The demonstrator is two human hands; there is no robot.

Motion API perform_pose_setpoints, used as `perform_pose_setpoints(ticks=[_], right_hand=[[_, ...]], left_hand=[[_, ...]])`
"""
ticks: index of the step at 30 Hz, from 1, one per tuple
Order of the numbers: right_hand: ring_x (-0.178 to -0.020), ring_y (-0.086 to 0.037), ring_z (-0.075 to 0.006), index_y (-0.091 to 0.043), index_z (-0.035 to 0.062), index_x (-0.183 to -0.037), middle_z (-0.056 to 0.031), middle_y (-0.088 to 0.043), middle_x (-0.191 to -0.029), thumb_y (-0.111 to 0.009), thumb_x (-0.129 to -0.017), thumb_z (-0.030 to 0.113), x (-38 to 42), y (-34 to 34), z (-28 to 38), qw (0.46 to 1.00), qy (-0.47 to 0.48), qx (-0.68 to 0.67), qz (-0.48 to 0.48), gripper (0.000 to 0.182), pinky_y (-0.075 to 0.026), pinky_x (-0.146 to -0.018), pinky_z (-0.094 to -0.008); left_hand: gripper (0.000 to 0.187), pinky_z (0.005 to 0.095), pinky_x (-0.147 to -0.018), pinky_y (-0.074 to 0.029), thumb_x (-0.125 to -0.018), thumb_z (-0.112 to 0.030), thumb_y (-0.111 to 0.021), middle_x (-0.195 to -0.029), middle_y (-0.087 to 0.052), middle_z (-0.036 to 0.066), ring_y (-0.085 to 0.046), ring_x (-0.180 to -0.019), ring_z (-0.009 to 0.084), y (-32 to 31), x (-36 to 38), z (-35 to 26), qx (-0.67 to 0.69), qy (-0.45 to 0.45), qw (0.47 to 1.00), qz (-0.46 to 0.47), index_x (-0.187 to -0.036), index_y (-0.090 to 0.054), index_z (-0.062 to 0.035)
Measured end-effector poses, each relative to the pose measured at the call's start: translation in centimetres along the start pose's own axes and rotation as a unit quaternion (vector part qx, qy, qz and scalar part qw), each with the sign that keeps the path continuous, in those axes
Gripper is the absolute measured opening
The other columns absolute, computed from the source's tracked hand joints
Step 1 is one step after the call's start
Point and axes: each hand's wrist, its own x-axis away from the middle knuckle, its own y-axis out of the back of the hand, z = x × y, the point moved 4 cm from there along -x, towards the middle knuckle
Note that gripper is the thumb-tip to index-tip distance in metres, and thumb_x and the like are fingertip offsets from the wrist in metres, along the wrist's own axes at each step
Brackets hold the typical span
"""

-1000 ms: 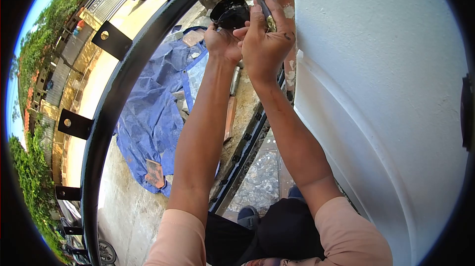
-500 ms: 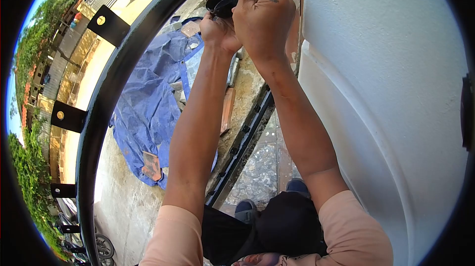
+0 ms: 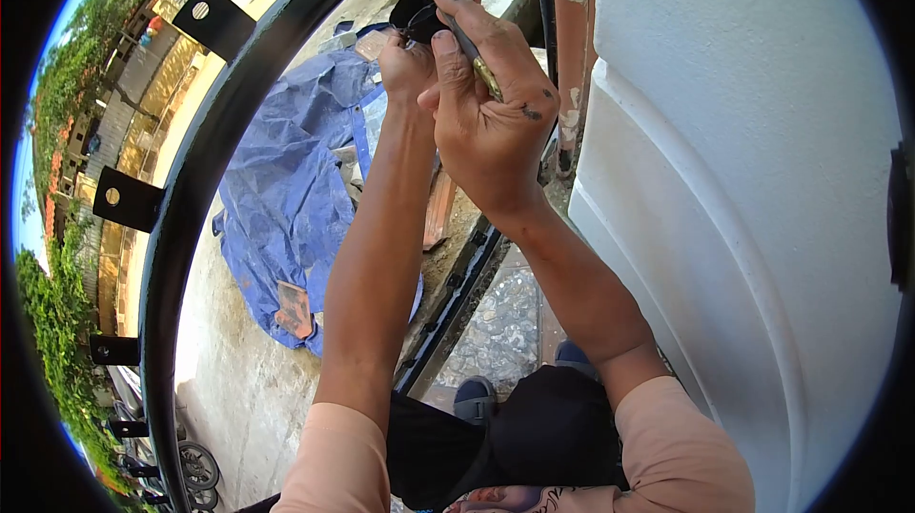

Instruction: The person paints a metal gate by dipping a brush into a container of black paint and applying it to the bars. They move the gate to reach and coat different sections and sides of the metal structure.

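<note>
My right hand (image 3: 500, 117), with dark smudges near the knuckles, is closed around the handle of a slim paintbrush (image 3: 457, 33). The brush slants up and left, its far end right at the underside of a curved black metal rail (image 3: 205, 165). Just below and behind the brush, my left hand (image 3: 408, 68) grips a small black paint pot (image 3: 413, 10), dark inside. My right hand covers part of that pot and some of the left fingers.
Black tabs with holes (image 3: 127, 198) stick out from the rail's outer side. A white wall (image 3: 743, 160) rises close on the right. Below lie a crumpled blue tarp (image 3: 286, 189), broken tiles (image 3: 294, 310) and a dark floor track (image 3: 453, 308). Motorbike wheels (image 3: 197, 465) show lower left.
My right hand has come down and slightly left, and the brush now points up at the rail, in clear sight. My left hand and the pot have shifted only slightly.
</note>
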Motion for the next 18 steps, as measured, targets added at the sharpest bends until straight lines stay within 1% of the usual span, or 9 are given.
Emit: perform_pose_setpoints(ticks=[1,4,6,7,9,11,13,15,18], right_hand=[[-0.061,-0.07,-0.0163,-0.062,-0.0006,-0.121,-0.0137,-0.065,-0.115,-0.059,-0.096,0.01,0.5,0.5,-0.9,1.0,0.02,0.002,-0.021,0.027,-0.054,-0.046,-0.02],[-0.062,-0.07,-0.0179,-0.06,-0.0006,-0.123,-0.0143,-0.066,-0.113,-0.058,-0.097,0.011,-0.5,1.3,-3.5,0.971,-0.166,-0.094,-0.141,0.029,-0.054,-0.044,-0.0211],[-0.058,-0.069,-0.0189,-0.059,0.0011,-0.124,-0.0143,-0.067,-0.108,-0.057,-0.097,0.013,-1.8,0.6,-5.9,0.95,-0.228,-0.122,-0.174,0.029,-0.051,-0.04,-0.0214],[-0.057,-0.069,-0.019,-0.059,0.0016,-0.124,-0.0142,-0.068,-0.106,-0.056,-0.098,0.013,-2.5,0.3,-7.0,0.943,-0.242,-0.136,-0.185,0.029,-0.051,-0.039,-0.0214],[-0.055,-0.068,-0.0182,-0.06,0.0029,-0.124,-0.0126,-0.07,-0.103,-0.057,-0.097,0.011,-3.6,-0.3,-8.5,0.93,-0.261,-0.167,-0.199,0.029,-0.049,-0.038,-0.0215],[-0.071,-0.069,-0.0199,-0.062,-0.0006,-0.119,-0.0137,-0.07,-0.097,-0.054,-0.097,0.008,-4.2,-0.4,-8.0,0.927,-0.294,-0.157,-0.174,0.025,-0.052,-0.048,-0.023],[-0.071,-0.069,-0.0197,-0.062,-0.0005,-0.119,-0.0136,-0.07,-0.097,-0.054,-0.096,0.008,-3.9,-0.6,-7.4,0.935,-0.279,-0.161,-0.15,0.026,-0.052,-0.048,-0.0231],[-0.055,-0.068,-0.0175,-0.06,0.0031,-0.125,-0.0122,-0.071,-0.104,-0.057,-0.096,0.009,-2.1,-0.9,-6.5,0.951,-0.212,-0.182,-0.131,0.03,-0.049,-0.038,-0.0219],[-0.057,-0.069,-0.0174,-0.06,0.0035,-0.126,-0.0131,-0.07,-0.108,-0.058,-0.096,0.009,1.0,0.7,-7.5,0.991,-0.058,-0.086,-0.083,0.03,-0.051,-0.04,-0.0217]], left_hand=[[0.06,0.0397,-0.075,-0.058,-0.099,-0.041,-0.02,-0.113,-0.063,0.021,-0.063,-0.097,0.0342,-1.3,0.9,0.2,0.023,0.021,0.999,0.022,-0.125,-0.052,0.0022],[0.064,0.0394,-0.078,-0.056,-0.099,-0.044,-0.018,-0.119,-0.06,0.021,-0.062,-0.098,0.0336,-2.0,1.9,0.2,0.091,0.078,0.991,0.064,-0.129,-0.05,0.0027],[0.065,0.0389,-0.078,-0.056,-0.098,-0.045,-0.019,-0.121,-0.059,0.02,-0.061,-0.098,0.0331,-1.8,2.0,0.2,0.115,0.106,0.983,0.095,-0.13,-0.05,0.0024],[0.065,0.0374,-0.076,-0.055,-0.098,-0.046,-0.02,-0.12,-0.059,0.02,-0.061,-0.095,0.0305,-1.4,1.8,0.2,0.13,0.106,0.985,0.033,-0.13,-0.05,0.0012],[0.064,0.0369,-0.075,-0.055,-0.098,-0.046,-0.02,-0.116,-0.061,0.019,-0.061,-0.092,0.0292,-1.5,2.0,0.3,0.114,0.066,0.991,-0.02,-0.129,-0.051,0.0002],[0.063,0.036,-0.073,-0.055,-0.099,-0.046,-0.02,-0.113,-0.062,0.018,-0.061,-0.089,0.0279,-1.2,2.2,0.3,0.108,0.04,0.992,-0.056,-0.127,-0.052,-0.0006],[0.061,0.0347,-0.07,-0.054,-0.099,-0.045,-0.02,-0.112,-0.063,0.017,-0.061,-0.085,0.0266,-0.5,2.3,0.4,0.112,0.028,0.99,-0.077,-0.126,-0.053,-0.0014],[0.06,0.0353,-0.07,-0.054,-0.099,-0.044,-0.02,-0.112,-0.062,0.017,-0.061,-0.084,0.0264,2.1,1.8,-0.3,0.11,0.077,0.99,0.032,-0.125,-0.054,-0.0013],[0.059,0.0299,-0.055,-0.048,-0.099,-0.043,-0.02,-0.108,-0.064,0.017,-0.059,-0.076,0.023,0.8,2.4,0.1,0.067,0.102,0.989,0.086,-0.125,-0.054,-0.0012]])
